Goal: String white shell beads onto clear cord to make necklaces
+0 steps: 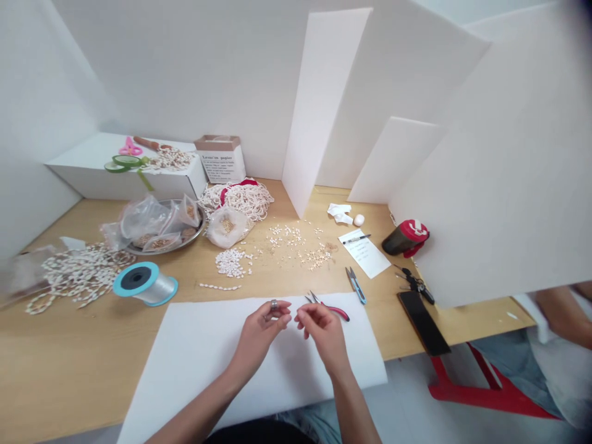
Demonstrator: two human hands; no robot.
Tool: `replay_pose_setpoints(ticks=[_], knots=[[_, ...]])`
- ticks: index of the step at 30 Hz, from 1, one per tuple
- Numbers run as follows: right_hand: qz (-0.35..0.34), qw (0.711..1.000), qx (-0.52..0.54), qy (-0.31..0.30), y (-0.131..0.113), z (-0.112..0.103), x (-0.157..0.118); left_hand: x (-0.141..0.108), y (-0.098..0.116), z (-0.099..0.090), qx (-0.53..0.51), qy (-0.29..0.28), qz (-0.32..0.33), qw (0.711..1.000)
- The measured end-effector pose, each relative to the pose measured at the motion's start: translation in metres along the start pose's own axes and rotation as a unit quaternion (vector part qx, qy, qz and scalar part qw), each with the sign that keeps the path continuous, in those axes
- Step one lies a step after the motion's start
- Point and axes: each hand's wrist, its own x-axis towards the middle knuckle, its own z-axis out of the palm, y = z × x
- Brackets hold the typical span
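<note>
My left hand (264, 324), with a ring on one finger, hovers over the white sheet (208, 357). Its thumb and fingers are drawn together, and whatever they hold is too small to make out. Close beside it, my right hand (321, 330) has thumb and forefinger pinched, also on something I cannot make out. The fingertips of both hands nearly meet. Just behind the right hand lie red-handled pliers (340, 312). Beyond the sheet are a short strand of white beads (221, 287) and a heap of loose white beads (231, 263).
A spool of clear line (157, 291), bead strands (78, 274) and a metal dish of bags (160, 250) stand left. Blue snips (355, 285), a written note (367, 256), a dark cup (401, 238) and a phone (422, 322) are right. A person's arm (562, 314) shows beyond the partition.
</note>
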Motion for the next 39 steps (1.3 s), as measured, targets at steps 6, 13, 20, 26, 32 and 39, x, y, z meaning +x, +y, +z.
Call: replay_pose_setpoints(ticks=[6,13,20,26,32,39], knots=[[0.007,0.996,-0.074,-0.048,0.014,0.013,-0.009,-0.003,-0.009,-0.002,-0.031,0.023,-0.019,0.999],[0.017,0.993,-0.091,-0.071,0.021,0.02,-0.01,-0.011,-0.017,-0.016,-0.054,-0.003,-0.039,0.998],[0.016,0.993,-0.063,-0.098,0.027,0.021,-0.012,-0.017,-0.009,-0.02,-0.061,-0.003,-0.039,0.997],[0.026,0.993,-0.045,-0.108,0.021,0.014,-0.014,-0.021,-0.003,-0.018,-0.068,-0.019,-0.038,0.997],[0.019,0.997,-0.052,-0.049,0.002,-0.014,-0.011,-0.025,0.0,-0.026,-0.083,0.0,-0.002,0.997],[-0.006,0.997,-0.042,0.066,0.002,-0.062,-0.001,0.029,0.005,-0.078,-0.026,0.154,0.022,0.988]])
